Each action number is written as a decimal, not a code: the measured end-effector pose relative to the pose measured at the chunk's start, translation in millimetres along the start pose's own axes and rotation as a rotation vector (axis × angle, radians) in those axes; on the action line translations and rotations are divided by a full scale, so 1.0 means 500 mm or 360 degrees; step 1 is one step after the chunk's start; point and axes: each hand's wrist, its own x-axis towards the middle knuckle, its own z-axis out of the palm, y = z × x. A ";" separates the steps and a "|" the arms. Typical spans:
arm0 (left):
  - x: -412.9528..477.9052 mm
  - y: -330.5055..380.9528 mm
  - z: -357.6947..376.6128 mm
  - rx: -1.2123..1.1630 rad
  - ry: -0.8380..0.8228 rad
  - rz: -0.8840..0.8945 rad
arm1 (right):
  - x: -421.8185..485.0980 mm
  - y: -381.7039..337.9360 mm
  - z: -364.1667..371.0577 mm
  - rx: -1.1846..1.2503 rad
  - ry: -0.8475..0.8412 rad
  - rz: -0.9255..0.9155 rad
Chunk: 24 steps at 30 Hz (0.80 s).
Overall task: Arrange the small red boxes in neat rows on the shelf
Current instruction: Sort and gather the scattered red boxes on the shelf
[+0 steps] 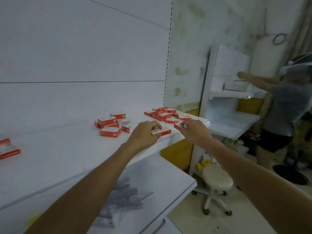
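Small red and white boxes lie scattered on a white shelf (67, 149). One loose cluster (109, 124) sits mid-shelf and a flatter pile (166, 114) lies at the shelf's right end. My left hand (143, 134) grips one red box (163, 130) near the front edge, fingers curled over its top. To its right, my right hand (194, 130) pinches another red box (180, 126) at the shelf's right front corner. Two more boxes (8, 149) lie at the far left.
A lower white shelf (160, 191) juts out beneath, with grey items on it. A white rolling stool (217, 181) stands on the floor to the right. Another person (280, 105) reaches into a neighbouring white shelf unit (231, 92) at the right.
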 end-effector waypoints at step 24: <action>0.418 -0.044 0.191 0.0156 0.0082 -0.0076 | 0.367 0.270 0.052 -0.0031 0.0036 -0.0078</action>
